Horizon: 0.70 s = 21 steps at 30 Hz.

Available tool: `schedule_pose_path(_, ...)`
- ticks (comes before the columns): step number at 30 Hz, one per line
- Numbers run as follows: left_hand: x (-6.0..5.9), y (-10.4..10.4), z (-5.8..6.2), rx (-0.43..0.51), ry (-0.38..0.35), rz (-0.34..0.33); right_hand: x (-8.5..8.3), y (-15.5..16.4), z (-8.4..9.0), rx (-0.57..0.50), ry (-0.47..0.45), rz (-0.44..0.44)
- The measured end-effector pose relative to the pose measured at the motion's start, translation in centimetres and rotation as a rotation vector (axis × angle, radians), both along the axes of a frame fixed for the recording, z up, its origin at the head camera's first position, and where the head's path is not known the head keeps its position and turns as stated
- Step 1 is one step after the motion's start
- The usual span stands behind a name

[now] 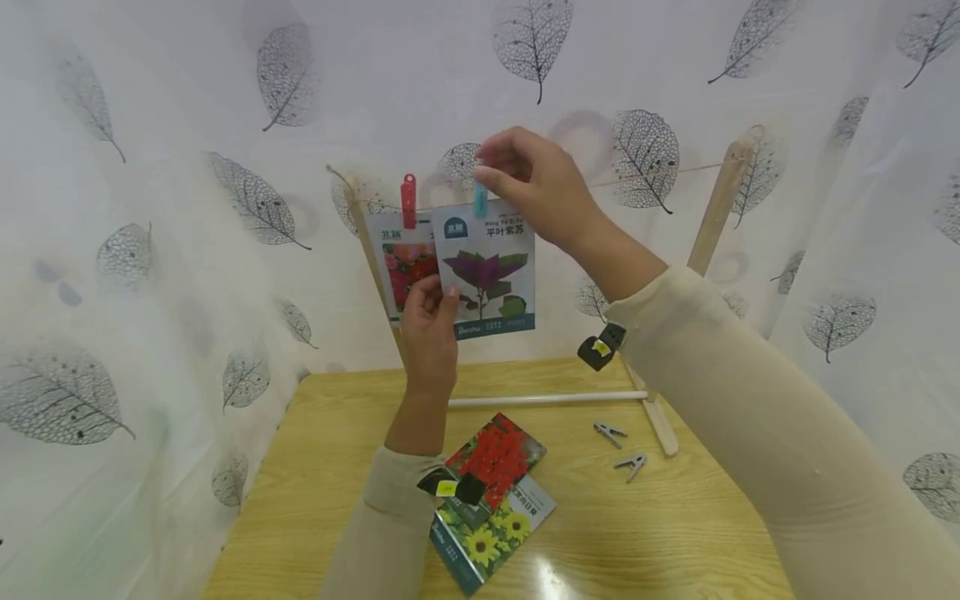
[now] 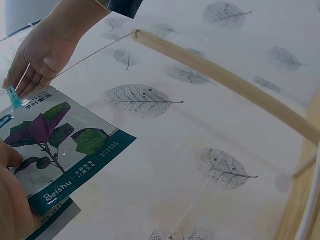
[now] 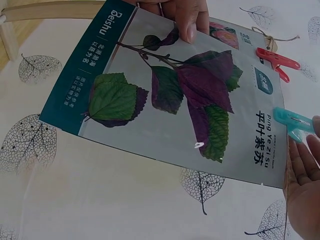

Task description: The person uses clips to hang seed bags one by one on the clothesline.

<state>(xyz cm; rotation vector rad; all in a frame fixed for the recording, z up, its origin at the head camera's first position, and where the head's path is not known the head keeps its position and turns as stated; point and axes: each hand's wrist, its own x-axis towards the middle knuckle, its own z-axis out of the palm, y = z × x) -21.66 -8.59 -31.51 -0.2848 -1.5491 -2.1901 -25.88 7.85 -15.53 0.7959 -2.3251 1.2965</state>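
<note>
A seed packet with purple and green leaves (image 1: 491, 279) hangs at the string (image 1: 660, 173), its top edge under a turquoise clothespin (image 1: 480, 202). My right hand (image 1: 551, 187) pinches the upper end of that clothespin between thumb and fingers. Lower down, my left hand (image 1: 429, 342) pinches the packet's left edge, thumb (image 3: 189, 27) across its front. Partly behind it, to the left, another seed packet with red and pink flowers (image 1: 408, 267) hangs from a red clothespin (image 1: 408, 198). The leaf packet covers that one's right side.
Wooden posts (image 1: 716, 212) hold the string at both ends, with a white rod (image 1: 547, 400) low between them. On the wooden table (image 1: 322, 500) lie a red-flower packet (image 1: 498, 454) overlapping a yellow-flower packet (image 1: 480, 546), and two grey clothespins (image 1: 610, 432). A leaf-print curtain (image 1: 450, 83) hangs behind.
</note>
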Motion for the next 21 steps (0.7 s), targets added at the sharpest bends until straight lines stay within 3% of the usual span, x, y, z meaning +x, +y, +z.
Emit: schedule_pose_path(21,-0.10,-0.31,-0.75,-0.003,0.025,0.044,0.24,-0.20,-0.18,0.137,0.035,-0.039)
